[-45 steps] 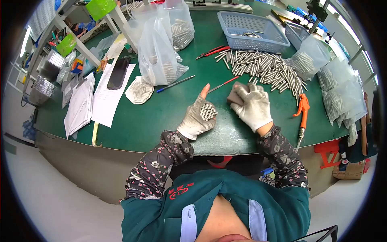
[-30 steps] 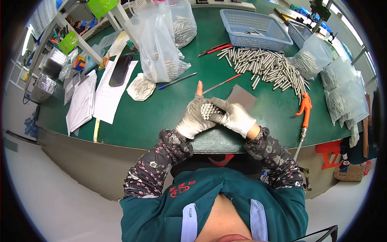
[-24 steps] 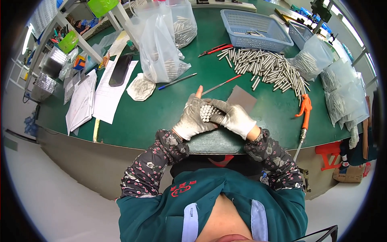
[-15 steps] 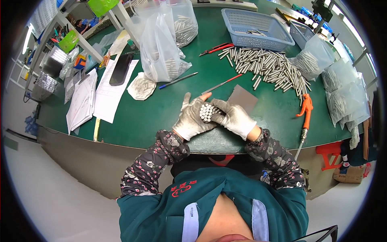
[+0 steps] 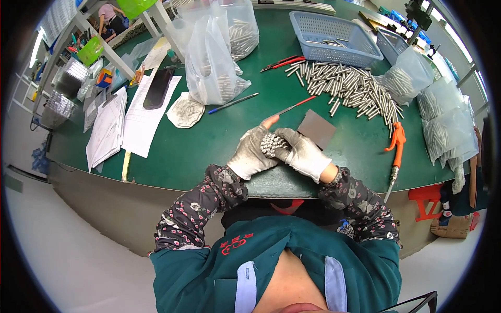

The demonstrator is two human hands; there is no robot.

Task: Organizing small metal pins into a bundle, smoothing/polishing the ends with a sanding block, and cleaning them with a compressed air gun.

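Green table [image 5: 209,151] broad before the worker. Blue basket [image 5: 339,54] toward the back; loose rod heap [image 5: 347,88] just before it, handy for reaching, I'd judge. Gloved left hand [image 5: 251,152] curled round the bundle; right hand [image 5: 307,155], fingers bent, closed against its other side. Grey sheet [image 5: 317,128] lies flat beyond. Rod bundle [image 5: 271,145] between both palms, ends showing, probably squeezed to keep together.

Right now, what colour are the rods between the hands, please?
The rods are silvery, seen in the head view.
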